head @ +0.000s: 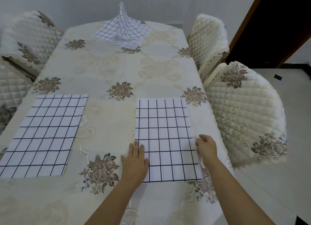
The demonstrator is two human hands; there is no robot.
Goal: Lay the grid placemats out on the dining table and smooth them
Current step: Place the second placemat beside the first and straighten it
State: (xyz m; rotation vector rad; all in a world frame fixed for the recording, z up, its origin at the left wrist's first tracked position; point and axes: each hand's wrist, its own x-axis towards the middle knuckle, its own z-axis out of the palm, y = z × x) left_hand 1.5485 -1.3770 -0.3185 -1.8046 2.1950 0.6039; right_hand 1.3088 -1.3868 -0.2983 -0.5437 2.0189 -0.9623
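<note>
**Two mats flat, one peaked, both hands on the near-right mat**

Here's your long counter under its cream tablecloth embroidered with brown roses (pixel 109 69), filling most of the view. Cream quilted chair covers flank it: a big rounded one on your near right (pixel 244 115), another behind it (pixel 208 37), and one on the far left (pixel 32 37).

Now the mats. The white cloth placemat with a dark grid on your near left (pixel 42 133) lies flat, well apart from your hands. The far grid placemat (pixel 123 31) sits at the far end of the counter, its middle pulled up into a pointed peak while its corners lie spread on the cloth. The near-right grid placemat (pixel 165 137) lies flat in front of you, close to the counter's right edge.

And the hands! Your left grip (pixel 135 160) is spread flat, fingers straight, resting half on that mat's left edge and half on the tablecloth. Your right grip (pixel 206 147) is at the mat's right edge, fingers curled down and pinching the white border, which lifts slightly by the fingertips.
</note>
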